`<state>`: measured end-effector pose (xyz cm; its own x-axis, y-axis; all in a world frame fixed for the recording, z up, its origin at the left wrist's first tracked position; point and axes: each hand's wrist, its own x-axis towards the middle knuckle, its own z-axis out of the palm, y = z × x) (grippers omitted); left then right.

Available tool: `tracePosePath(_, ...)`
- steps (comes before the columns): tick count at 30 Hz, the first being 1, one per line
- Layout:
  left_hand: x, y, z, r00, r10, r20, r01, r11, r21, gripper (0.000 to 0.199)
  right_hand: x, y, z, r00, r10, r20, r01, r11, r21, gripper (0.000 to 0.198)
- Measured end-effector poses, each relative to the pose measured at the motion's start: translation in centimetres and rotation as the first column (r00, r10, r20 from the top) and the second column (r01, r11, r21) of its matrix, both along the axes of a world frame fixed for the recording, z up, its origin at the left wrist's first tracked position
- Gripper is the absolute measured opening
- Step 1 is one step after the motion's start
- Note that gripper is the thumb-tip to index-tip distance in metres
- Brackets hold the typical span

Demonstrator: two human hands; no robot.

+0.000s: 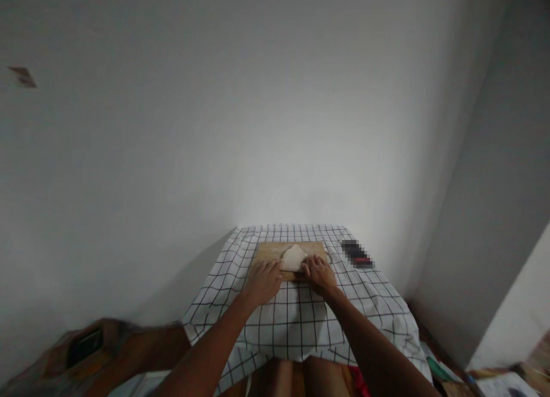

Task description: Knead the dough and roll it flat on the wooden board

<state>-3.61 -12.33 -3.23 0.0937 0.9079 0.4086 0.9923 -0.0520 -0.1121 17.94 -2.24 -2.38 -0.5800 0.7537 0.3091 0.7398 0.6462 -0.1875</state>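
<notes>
A flat, pale, roughly triangular piece of what looks like dough [294, 258] lies on a wooden board [266, 249]. My left hand [264, 279] rests palm down at the board's left front, its fingers stretched out and fingertips beside the dough's left edge. At the right front of the board lies my right hand [319, 272], fingers spread, with its thumb side touching the dough's right edge. Neither hand is wrapped around anything. Part of the board is hidden under both hands.
The board sits on a table with a white, black-checked cloth [292, 317]. A dark pixelated object [357, 255] lies at the table's right side. A pale wall [275, 128] stands directly behind the table. Brown boxes [86, 348] are at lower left; papers [502, 382] lie at lower right.
</notes>
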Motion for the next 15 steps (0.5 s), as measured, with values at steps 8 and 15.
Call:
tracePosePath(8,-0.9,2.9,-0.4,1.000,0.017,0.004,-0.017,1.000,-0.010,0.054,-1.0,2.0,0.3,0.998,-0.066,-0.020,0.066,0.998,0.006,0.047)
tracePosePath(15,-1.8,7.6,1.1,0.995,0.049,0.082,-0.032,0.980,-0.194,0.053,-1.5,4.3,1.5,0.995,-0.083,0.055,0.082,0.996,0.024,0.045)
